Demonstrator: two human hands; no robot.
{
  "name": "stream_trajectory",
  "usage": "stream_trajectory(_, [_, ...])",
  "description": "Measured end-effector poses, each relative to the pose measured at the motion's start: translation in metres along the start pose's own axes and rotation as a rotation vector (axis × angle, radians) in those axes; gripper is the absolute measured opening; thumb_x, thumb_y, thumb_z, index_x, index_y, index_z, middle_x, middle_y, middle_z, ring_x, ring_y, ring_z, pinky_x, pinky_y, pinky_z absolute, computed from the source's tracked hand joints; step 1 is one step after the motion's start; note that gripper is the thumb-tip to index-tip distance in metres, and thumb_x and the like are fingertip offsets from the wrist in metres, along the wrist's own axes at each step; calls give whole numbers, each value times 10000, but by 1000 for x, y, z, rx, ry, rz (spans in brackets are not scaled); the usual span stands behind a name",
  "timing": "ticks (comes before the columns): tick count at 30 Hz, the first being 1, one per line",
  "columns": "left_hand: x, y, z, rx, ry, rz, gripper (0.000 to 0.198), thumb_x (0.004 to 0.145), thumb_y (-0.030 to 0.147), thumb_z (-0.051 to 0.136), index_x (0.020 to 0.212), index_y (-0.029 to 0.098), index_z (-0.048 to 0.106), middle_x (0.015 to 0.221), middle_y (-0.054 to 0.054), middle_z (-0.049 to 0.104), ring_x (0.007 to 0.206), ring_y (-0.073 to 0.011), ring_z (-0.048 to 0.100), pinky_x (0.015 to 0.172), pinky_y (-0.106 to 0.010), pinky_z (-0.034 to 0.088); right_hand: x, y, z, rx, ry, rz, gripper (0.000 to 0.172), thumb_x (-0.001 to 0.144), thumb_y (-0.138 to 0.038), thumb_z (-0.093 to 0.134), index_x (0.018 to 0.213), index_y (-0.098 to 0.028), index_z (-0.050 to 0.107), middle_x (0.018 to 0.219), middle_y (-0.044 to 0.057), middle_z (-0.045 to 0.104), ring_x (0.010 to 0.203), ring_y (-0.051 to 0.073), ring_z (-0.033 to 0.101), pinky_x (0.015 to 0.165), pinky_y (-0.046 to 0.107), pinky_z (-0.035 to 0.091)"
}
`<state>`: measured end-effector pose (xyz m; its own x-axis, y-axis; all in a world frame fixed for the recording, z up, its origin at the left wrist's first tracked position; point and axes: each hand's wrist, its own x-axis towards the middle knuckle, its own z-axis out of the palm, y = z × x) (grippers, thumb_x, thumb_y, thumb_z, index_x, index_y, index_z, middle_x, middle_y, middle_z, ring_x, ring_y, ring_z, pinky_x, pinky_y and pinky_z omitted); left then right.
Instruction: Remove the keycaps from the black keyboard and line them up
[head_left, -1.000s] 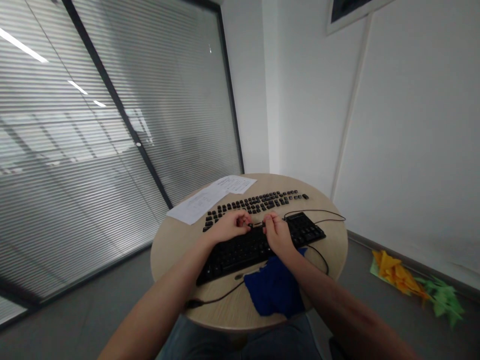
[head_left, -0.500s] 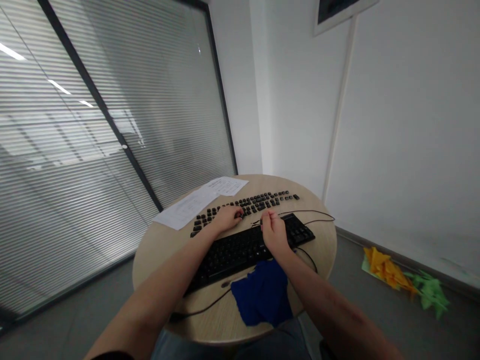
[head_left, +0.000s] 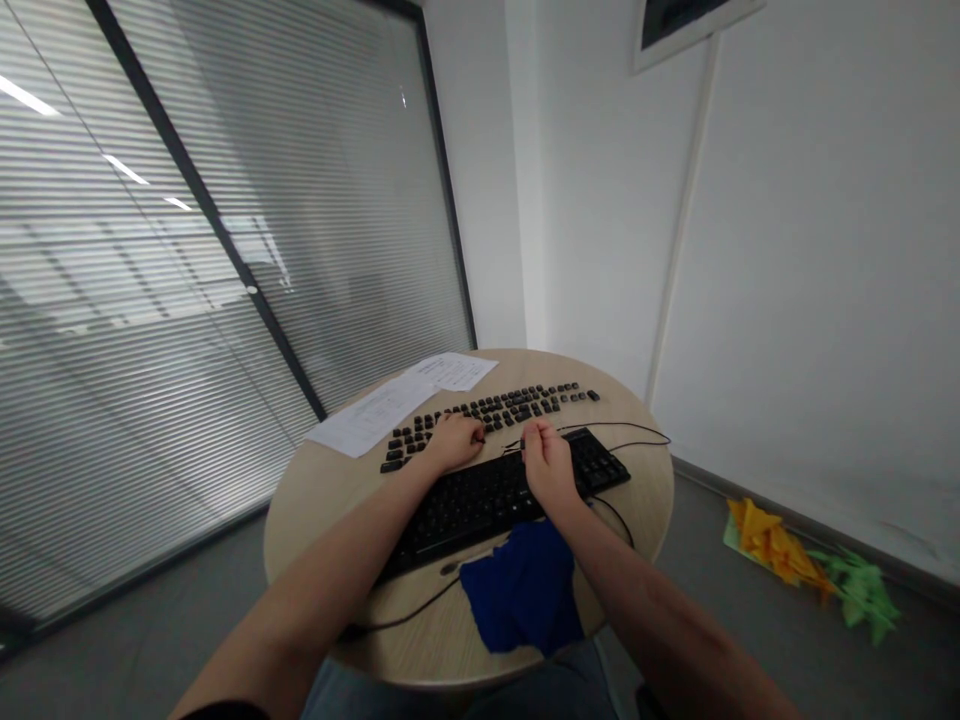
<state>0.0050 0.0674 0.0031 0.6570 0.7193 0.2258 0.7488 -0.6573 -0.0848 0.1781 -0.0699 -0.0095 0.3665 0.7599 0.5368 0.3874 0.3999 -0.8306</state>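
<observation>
A black keyboard (head_left: 480, 505) lies aslant on the round wooden table, with rows of loose black keycaps (head_left: 517, 408) set out behind it. My left hand (head_left: 456, 442) is between the two, its fingers curled down beside the nearest keycaps. Something small and dark shows at its fingertips, too small to name. Over the right part of the keyboard, my right hand (head_left: 547, 462) is closed in a pinch. A thin dark thing shows at those fingertips; I cannot tell whether it is held or lies behind. A crumpled blue cloth (head_left: 525, 590) lies at the keyboard's near edge.
Printed paper sheets (head_left: 375, 410) cover the table's back left. A black cable (head_left: 637, 425) loops at the right, and another cable (head_left: 420, 608) runs along the front. Orange cloth or paper (head_left: 776, 540) and a green heap (head_left: 862, 590) lie on the floor by the wall.
My left hand has shifted slightly down towards the keyboard, its fingers still curled. My right hand stays nearly in place. The camera view has turned a little.
</observation>
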Motion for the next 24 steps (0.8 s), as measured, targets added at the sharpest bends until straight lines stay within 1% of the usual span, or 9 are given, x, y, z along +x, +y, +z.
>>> stream_trajectory(6, [1,-4,-3,11,17,-32,110,770,270,625,845,231,694,916,-47,739,958,-277,624,927,-422,419,0,7,3,7,36,2,330,990,-438,395,776,-227,530,548,-29,529,510,163,535,532,259,352])
stream_trajectory(16, [1,0,1,-26,38,6,209,777,244,648,965,249,738,986,-60,749,1019,-284,624,960,-428,425,-1,7,2,39,35,20,336,979,-456,413,768,-226,537,553,-25,523,530,171,544,536,265,375])
stream_trajectory(18, [0,-2,-4,-34,42,16,207,785,251,657,974,242,743,997,-66,750,1016,-283,630,950,-420,437,-1,8,2,49,29,17,335,980,-458,411,767,-228,530,557,-27,518,529,170,540,536,265,376])
stream_trajectory(20, [-2,-7,-14,-46,41,30,198,805,264,654,981,233,741,1011,-69,748,996,-269,639,929,-396,454,-1,9,2,61,23,13,330,982,-454,406,773,-230,529,566,-30,512,530,168,538,538,265,379])
stream_trajectory(22, [-10,-14,-28,-69,34,51,178,832,267,635,971,228,738,998,-57,747,963,-241,649,904,-356,468,-1,10,2,66,19,13,322,981,-448,406,777,-232,531,571,-31,507,535,167,536,542,264,383])
stream_trajectory(24, [-23,-23,-42,-126,45,88,180,858,270,614,983,220,733,998,-47,746,953,-223,655,885,-329,476,-1,11,1,64,12,22,318,977,-443,410,769,-233,527,570,-31,504,539,167,533,546,264,387])
